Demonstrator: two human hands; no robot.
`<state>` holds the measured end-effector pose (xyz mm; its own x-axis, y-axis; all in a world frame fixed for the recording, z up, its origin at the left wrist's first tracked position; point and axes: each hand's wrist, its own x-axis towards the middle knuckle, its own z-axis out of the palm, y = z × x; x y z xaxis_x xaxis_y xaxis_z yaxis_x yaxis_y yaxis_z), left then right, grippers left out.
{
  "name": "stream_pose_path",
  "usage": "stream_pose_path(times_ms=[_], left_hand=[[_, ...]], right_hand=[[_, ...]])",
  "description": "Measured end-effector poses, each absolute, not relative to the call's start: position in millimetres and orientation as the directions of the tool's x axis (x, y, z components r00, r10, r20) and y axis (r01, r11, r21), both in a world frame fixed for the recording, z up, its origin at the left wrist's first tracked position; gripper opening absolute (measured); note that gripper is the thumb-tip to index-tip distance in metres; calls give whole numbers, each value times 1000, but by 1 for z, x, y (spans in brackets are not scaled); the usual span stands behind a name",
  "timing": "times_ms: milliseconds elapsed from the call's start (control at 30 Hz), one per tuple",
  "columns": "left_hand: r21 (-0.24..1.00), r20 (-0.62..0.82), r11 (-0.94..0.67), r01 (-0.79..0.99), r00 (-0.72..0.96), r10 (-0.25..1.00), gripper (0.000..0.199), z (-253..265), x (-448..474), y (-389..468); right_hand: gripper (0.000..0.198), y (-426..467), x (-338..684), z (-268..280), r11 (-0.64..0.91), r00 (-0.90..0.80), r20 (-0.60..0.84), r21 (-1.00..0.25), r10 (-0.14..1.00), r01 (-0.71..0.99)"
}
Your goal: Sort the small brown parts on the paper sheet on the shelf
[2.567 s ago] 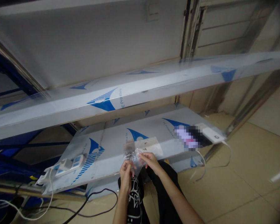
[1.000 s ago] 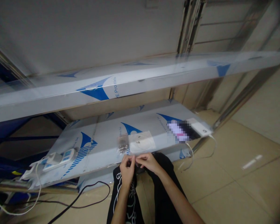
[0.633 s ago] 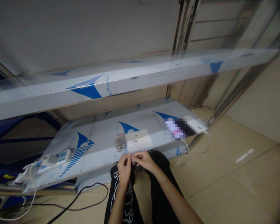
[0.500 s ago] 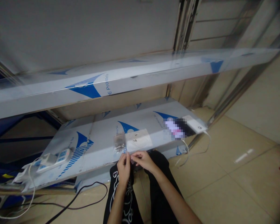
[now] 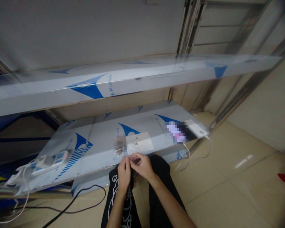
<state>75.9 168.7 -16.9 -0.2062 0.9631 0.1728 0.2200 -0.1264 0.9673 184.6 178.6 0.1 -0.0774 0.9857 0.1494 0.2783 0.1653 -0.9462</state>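
My left hand (image 5: 124,172) and my right hand (image 5: 142,166) meet just in front of the shelf's near edge, above my knees. Both have thumb and fingers pinched together, fingertips touching or nearly so. Whatever lies between them is too small to make out. Right beyond the fingertips, a white sheet (image 5: 144,142) lies on the shelf with a couple of tiny dark pieces (image 5: 136,143) on it. To its left, touching or close to it, is a clear plastic bag (image 5: 120,147) with small brownish contents.
The film-covered lower shelf (image 5: 102,136) holds a power strip (image 5: 59,158) with a plugged-in adapter (image 5: 44,161) at left. At right lie a phone-like screen (image 5: 178,131), blurred out, and a white device (image 5: 196,128) with a cable. An upper shelf (image 5: 128,84) crosses above. A black cable (image 5: 85,190) loops over the floor.
My right fingers have curled in closer to the left fingertips, and both hands stay together. The whole view has shifted slightly. Things on the shelf lie as before.
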Motion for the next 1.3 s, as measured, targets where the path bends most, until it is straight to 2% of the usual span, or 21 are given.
stream_pose_path(times_ms=[400,600,867,1000,1167,1300], left_hand=[[935,254,-194,297,-179,950,28,-21,74,170],[946,212,-164,281,-148,966,30,-20,76,172],[846,242,-212,489,1,970,34,-20,79,169],[815,239,-221,536,37,970,33,-24,81,166],[824,258,-246,510,50,965,31,-29,84,163],[848,260,-237,474,17,966,31,-29,82,162]], right_hand=[[21,181,185,0,235,-109,218,-953,970,189],[21,182,191,-5,231,-91,217,-954,972,191],[20,179,201,-20,223,-131,199,-953,971,205],[21,174,201,-20,244,-47,241,-933,969,265],[19,171,197,-19,274,28,300,-901,953,335],[21,170,190,-18,261,12,275,-926,961,274]])
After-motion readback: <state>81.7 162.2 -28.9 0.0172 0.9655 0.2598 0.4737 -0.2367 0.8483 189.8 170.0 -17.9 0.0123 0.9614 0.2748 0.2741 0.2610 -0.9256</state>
